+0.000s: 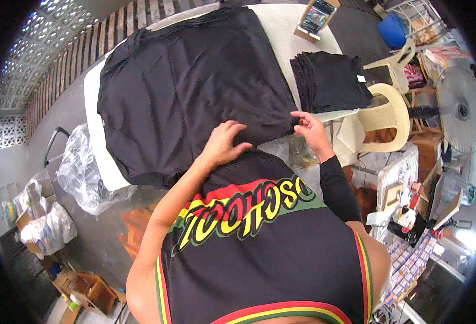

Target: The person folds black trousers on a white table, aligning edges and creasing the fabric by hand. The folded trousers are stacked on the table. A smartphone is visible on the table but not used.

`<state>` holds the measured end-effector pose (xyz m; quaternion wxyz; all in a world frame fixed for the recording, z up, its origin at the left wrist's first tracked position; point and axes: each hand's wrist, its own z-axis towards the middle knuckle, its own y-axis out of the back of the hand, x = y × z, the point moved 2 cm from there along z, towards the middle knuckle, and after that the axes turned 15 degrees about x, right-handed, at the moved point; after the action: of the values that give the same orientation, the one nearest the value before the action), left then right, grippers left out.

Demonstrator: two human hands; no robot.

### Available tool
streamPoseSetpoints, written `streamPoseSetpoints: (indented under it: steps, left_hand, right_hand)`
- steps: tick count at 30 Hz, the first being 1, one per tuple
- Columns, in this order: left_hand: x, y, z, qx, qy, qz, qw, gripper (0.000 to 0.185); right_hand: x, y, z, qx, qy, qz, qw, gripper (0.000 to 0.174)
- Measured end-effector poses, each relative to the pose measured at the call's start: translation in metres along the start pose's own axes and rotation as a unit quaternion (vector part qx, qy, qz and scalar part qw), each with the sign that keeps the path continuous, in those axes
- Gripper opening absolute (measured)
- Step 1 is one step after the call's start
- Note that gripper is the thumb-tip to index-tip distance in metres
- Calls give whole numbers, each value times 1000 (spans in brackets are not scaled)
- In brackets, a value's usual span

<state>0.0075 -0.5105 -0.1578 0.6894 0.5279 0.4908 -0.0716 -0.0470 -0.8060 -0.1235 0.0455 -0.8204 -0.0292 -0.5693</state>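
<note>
Black garments [193, 85] lie spread out before me on a white table [104, 158], with creases fanning toward the near right corner. At that corner my right hand [311, 133] pinches a bunched edge of the black cloth between thumb and fingers. My left hand [226, 141] rests at the near edge of the cloth, its thumb and fingers apart, gripping nothing that I can see. To the right is a stack of folded black garments [331, 81] with a small white tag on top.
A phone [319, 18] stands propped in a holder on the table's far side. Cream plastic chairs [402, 117] and a fan [460, 109] are at the right. Clear plastic wrapping [78, 170] hangs by the table's left side. A cluttered work table [383, 182] stands at my right.
</note>
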Motion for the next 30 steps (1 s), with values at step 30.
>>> streamPoseSetpoints:
  steps: [30]
  left_hand:
    - [211,200,-293,-131,459,-298,827,52]
  right_hand:
    - [3,66,170,114,-131,-48,984,36]
